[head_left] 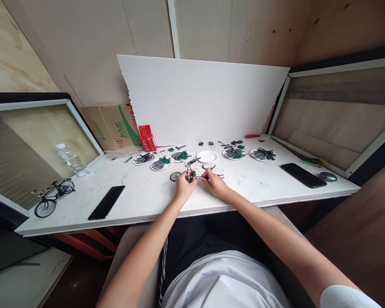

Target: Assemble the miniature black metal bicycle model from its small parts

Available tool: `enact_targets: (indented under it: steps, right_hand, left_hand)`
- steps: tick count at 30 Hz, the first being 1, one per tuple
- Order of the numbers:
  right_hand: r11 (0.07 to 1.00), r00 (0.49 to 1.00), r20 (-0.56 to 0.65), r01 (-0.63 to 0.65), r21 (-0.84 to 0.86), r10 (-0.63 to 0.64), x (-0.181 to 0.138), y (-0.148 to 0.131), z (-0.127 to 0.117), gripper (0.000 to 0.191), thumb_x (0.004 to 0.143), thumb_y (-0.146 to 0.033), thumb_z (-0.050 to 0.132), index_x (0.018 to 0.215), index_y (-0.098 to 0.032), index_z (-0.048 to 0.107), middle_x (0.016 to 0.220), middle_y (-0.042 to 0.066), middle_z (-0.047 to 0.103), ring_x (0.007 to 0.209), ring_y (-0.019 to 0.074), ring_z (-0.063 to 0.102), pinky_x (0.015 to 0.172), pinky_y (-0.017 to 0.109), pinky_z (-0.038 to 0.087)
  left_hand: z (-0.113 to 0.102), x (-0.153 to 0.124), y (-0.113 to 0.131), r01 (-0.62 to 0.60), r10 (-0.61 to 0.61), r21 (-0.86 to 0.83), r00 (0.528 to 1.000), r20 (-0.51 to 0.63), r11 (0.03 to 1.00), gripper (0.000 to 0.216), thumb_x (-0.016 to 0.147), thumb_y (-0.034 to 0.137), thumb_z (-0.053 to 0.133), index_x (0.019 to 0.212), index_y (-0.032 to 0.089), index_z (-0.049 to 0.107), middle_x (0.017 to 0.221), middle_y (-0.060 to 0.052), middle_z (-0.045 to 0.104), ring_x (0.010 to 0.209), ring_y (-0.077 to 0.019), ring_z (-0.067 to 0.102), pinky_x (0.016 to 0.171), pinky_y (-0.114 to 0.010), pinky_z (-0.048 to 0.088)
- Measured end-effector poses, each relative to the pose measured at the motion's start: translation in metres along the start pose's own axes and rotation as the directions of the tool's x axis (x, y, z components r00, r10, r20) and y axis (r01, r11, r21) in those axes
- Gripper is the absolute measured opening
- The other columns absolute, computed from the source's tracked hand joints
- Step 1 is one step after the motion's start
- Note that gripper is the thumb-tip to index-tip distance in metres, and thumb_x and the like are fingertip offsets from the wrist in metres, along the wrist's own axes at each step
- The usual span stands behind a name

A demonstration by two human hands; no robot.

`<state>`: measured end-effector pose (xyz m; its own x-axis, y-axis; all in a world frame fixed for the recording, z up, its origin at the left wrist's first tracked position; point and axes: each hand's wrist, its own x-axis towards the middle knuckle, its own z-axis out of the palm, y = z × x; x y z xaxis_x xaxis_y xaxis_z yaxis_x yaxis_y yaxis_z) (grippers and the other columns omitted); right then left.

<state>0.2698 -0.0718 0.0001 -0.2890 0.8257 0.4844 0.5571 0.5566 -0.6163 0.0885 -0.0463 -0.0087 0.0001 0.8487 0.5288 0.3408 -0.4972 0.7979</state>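
Toy bike frame [189,175] pinched in left hand [185,187], thin rod [199,177] in right hand [215,184] beside frame, both closed; frame may be dislodged if rod slips.

Green Chinese characters [119,128], including 北, mark the cardboard box [109,124].

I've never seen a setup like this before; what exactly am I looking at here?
No machine: these are a person's own bare hands, filmed by one camera worn on the head, looking forward and down. The left hand holds a small dark assembly; beside it, the right hand pinches a thin piece, too small to identify. On the white table are a loose wheel, plates of small parts, two phones and, at far left, a model bicycle.
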Motion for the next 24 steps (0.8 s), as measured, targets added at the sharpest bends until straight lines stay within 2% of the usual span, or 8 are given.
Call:
enact_targets:
  steps: [13, 19, 24]
  right_hand:
    - [0.996, 0.999, -0.041, -0.036, -0.084, 0.032, 0.0015, 0.0048, 0.0027, 0.015, 0.102, -0.038, 0.049, 0.096, -0.024, 0.048, 0.097, 0.005, 0.072, 0.078, 0.0211, 0.067, 0.067, 0.030, 0.046]
    - [0.973, 0.997, -0.058, -0.071, -0.217, 0.060, 0.0017, 0.0019, 0.0007, 0.034, 0.104, -0.049, 0.044, 0.081, -0.024, 0.045, 0.076, 0.003, 0.064, 0.062, 0.0190, 0.057, 0.061, 0.028, 0.036]
    - [0.976, 0.997, -0.070, -0.053, -0.210, 0.039, 0.0019, 0.0013, 0.0005, 0.033, 0.106, -0.048, 0.040, 0.084, -0.024, 0.045, 0.075, 0.002, 0.062, 0.061, 0.0186, 0.055, 0.059, 0.027, 0.034]
  left_hand:
    - [0.0001, 0.0000, -0.0005, -0.002, 0.002, 0.000, 1.000, 0.005, 1.000, 0.029, 0.077, 0.014, 0.067, 0.106, 0.017, 0.073, 0.107, -0.011, 0.079, 0.099, -0.0259, 0.076, 0.093, -0.041, 0.060]
    - [0.0013, -0.0004, -0.0015, -0.002, 0.002, -0.006, 1.000, 0.032, 1.000, 0.029, 0.079, 0.017, 0.068, 0.108, 0.017, 0.072, 0.108, -0.011, 0.079, 0.099, -0.0251, 0.076, 0.093, -0.040, 0.060]
    - [0.0009, -0.0017, 0.0010, -0.020, 0.020, 0.022, 0.999, 0.032, 1.000, 0.026, 0.081, 0.018, 0.068, 0.106, 0.017, 0.072, 0.106, -0.012, 0.079, 0.097, -0.0254, 0.076, 0.091, -0.039, 0.060]
